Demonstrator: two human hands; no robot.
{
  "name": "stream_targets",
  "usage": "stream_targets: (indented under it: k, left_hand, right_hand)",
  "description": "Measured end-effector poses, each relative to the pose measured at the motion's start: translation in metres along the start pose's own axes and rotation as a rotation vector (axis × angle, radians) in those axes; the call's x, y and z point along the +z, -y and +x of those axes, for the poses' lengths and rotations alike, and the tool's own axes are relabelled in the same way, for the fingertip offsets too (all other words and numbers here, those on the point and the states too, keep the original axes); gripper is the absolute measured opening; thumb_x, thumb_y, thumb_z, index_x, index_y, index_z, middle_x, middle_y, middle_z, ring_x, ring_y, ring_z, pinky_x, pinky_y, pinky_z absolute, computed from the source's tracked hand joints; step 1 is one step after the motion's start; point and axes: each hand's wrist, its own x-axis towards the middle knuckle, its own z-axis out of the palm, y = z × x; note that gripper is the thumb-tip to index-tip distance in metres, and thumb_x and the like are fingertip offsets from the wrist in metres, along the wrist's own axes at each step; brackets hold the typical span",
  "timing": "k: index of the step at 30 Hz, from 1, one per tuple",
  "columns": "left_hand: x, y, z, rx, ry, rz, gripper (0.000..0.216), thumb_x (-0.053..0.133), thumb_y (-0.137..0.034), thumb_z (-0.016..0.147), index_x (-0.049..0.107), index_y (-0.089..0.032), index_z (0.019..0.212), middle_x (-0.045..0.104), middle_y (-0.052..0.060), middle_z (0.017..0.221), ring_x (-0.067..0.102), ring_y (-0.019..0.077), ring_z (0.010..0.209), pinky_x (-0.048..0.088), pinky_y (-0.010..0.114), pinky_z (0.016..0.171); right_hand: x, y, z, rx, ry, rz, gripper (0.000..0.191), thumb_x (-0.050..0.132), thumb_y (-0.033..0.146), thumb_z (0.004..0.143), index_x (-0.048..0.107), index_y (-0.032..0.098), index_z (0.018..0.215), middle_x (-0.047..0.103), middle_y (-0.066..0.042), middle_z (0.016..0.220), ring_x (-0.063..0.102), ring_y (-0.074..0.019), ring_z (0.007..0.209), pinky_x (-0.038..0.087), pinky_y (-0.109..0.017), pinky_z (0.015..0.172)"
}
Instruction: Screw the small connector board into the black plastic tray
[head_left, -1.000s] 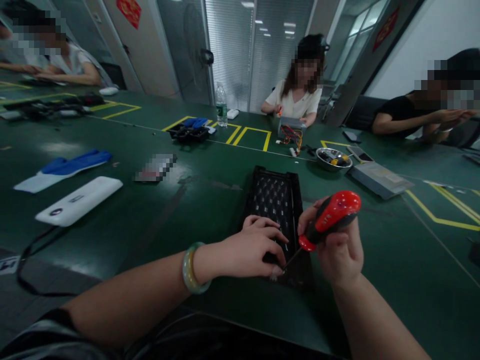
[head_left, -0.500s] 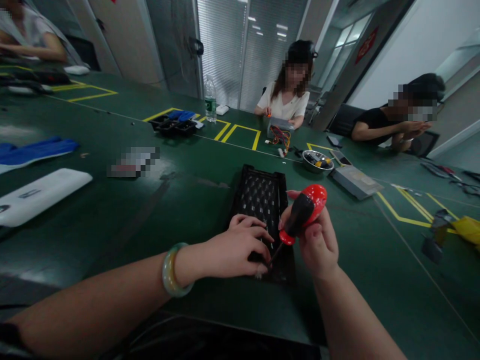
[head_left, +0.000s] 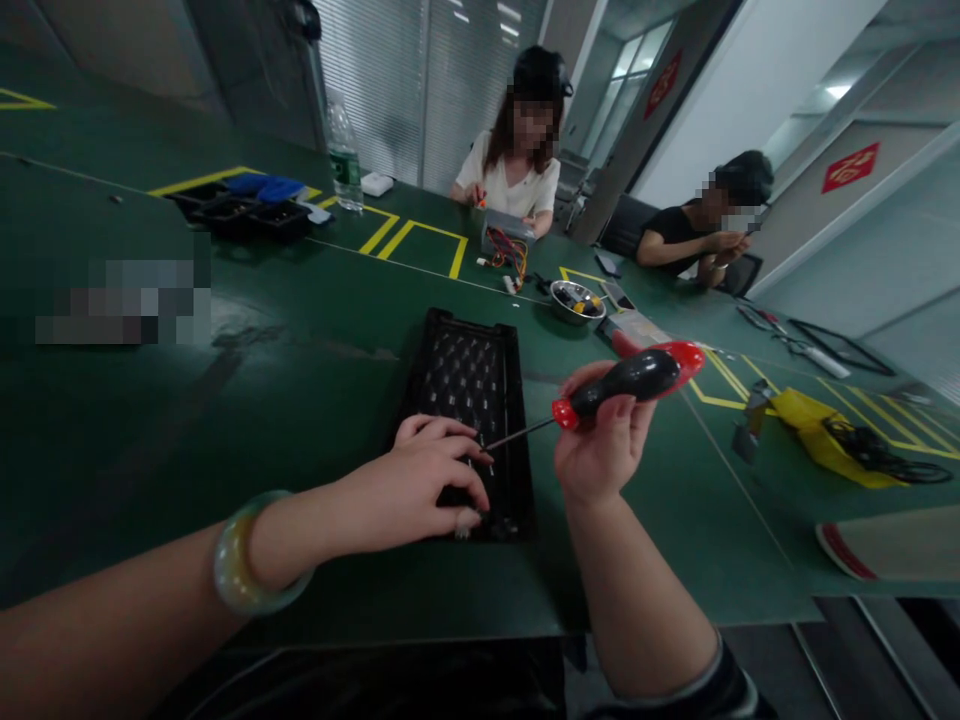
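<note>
A black rectangular panel (head_left: 517, 430) with a diamond-patterned, perforated inner area lies on the green table in front of me. My left hand (head_left: 439, 475) rests over its near left part, thumb and index fingertips together; what they pinch is too small to make out, though something pale shows by the thumb. In my right hand (head_left: 604, 445) is a screwdriver (head_left: 637, 385) with a red and black handle, held slanting to the right. Its thin shaft points down-left, the tip close to the left fingertips above the panel.
Farther off stand a metal bowl (head_left: 577, 300) of small parts, a grey box with coloured wires (head_left: 506, 250), black trays (head_left: 240, 210) and a water bottle (head_left: 345, 165). A yellow holder with black cable (head_left: 832, 440) lies right. Two people sit across the table.
The view has swung right. The screwdriver has tipped from steep to nearly level, its handle farther right and its tip higher over the panel. My left hand stays on the panel.
</note>
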Motion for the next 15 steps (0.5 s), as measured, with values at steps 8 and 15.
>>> stream_targets:
  k: [8,15]
  left_hand:
    - [-0.004,0.006,-0.001,0.028,-0.077,-0.054,0.027,0.084,-0.054,0.087,0.08,-0.035,0.106,0.077,-0.004,0.128,0.054,0.0279,0.137,0.019,0.046,0.117]
    - [-0.027,0.013,-0.003,-0.095,-0.442,-0.023,0.038,0.045,-0.05,0.109,0.07,-0.024,0.095,0.075,-0.002,0.102,0.065,0.0211,0.104,0.03,0.043,0.102]
  right_hand:
    - [-0.004,-0.014,0.002,0.07,0.063,-0.098,0.041,0.068,0.042,0.098,0.048,0.03,0.132,0.067,-0.003,0.115,0.066,-0.0112,0.083,0.054,-0.025,0.071]
    - [-0.009,-0.024,0.002,0.09,0.87,-0.642,0.038,0.051,0.006,0.096,0.066,0.026,0.124,0.061,-0.002,0.15,0.058,-0.0148,0.14,0.049,-0.034,0.12]
